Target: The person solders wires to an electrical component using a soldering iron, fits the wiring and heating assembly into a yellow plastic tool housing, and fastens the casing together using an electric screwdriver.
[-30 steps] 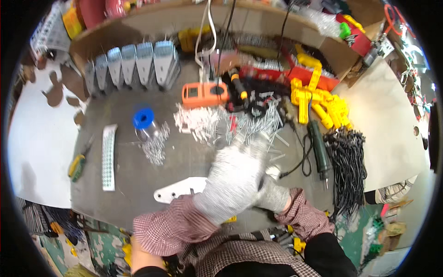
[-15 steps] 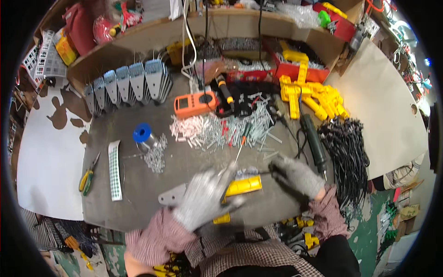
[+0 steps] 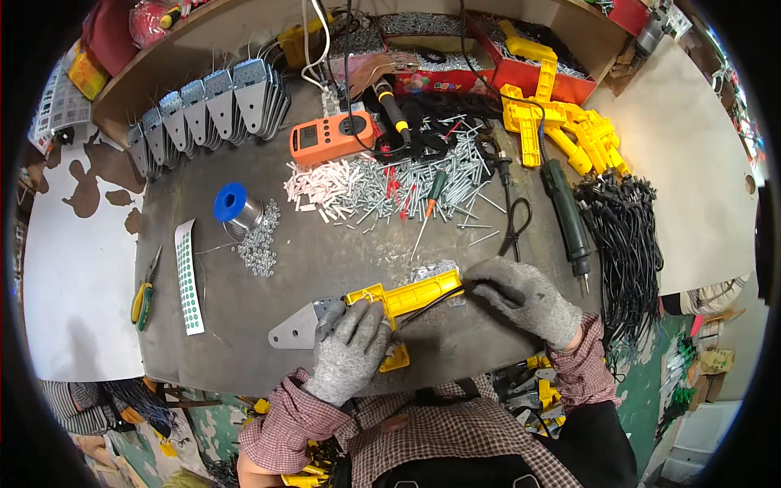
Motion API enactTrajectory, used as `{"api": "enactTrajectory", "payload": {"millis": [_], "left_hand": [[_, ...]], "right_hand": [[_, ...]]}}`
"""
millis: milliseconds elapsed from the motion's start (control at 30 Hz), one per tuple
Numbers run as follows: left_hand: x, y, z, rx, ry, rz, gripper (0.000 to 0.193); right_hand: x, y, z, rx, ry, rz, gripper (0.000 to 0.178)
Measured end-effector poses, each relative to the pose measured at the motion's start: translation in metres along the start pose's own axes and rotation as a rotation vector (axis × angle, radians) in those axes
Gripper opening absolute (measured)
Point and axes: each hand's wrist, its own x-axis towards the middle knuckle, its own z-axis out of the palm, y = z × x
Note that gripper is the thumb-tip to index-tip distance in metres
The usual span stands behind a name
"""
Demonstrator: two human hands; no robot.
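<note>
Front edge of our desk (image 3: pixel 236 358): left hand (image 3: pixel 350 350) on yellow housing (image 3: pixel 419 294), can't tell grip; right hand (image 3: pixel 525 301) pinching black cable (image 3: pixel 431 307).

Can slide easily between the little nuts (image 3: pixel 259 250) and the yellow piece (image 3: pixel 423 294). Straight out past that piece, blocked by the screwdriver (image 3: pixel 437 191), then the messy screws (image 3: pixel 468 173).

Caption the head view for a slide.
Gloved left hand on a yellow housing, right hand holding a black cable, screws piled beyond.
</note>
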Motion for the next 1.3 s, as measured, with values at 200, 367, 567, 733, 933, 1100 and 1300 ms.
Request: {"api": "enactTrajectory", "payload": {"millis": [200, 367, 567, 733, 933, 1100, 1300], "left_hand": [[0.008, -0.003, 0.003, -0.142, -0.108, -0.012, 0.046], [0.016, -0.013, -0.002, -0.206, -0.218, 0.078, 0.043], [0.030, -0.017, -0.011, -0.091, -0.350, 0.197, 0.041], [0.031, -0.014, -0.011, -0.172, -0.268, 0.111, 0.053], [0.001, 0.023, -0.013, -0.095, -0.318, -0.047, 0.056], [-0.002, 0.037, -0.011, -0.038, -0.340, -0.095, 0.073], [0.001, 0.032, -0.013, -0.308, -0.318, -0.169, 0.060]], "right_hand": [[0.003, 0.019, 0.017, -0.271, -0.062, -0.029, 0.029], [0.020, 0.011, 0.004, -0.310, -0.191, -0.038, 0.028], [0.028, -0.023, 0.012, -0.316, -0.127, -0.091, 0.035], [0.046, -0.017, 0.061, -0.096, -0.180, -0.169, 0.037], [0.051, -0.018, 0.074, -0.228, -0.194, -0.158, 0.041], [0.050, -0.015, 0.066, -0.196, -0.215, -0.274, 0.037], [0.046, -0.015, 0.067, -0.271, -0.221, -0.295, 0.041]]}}
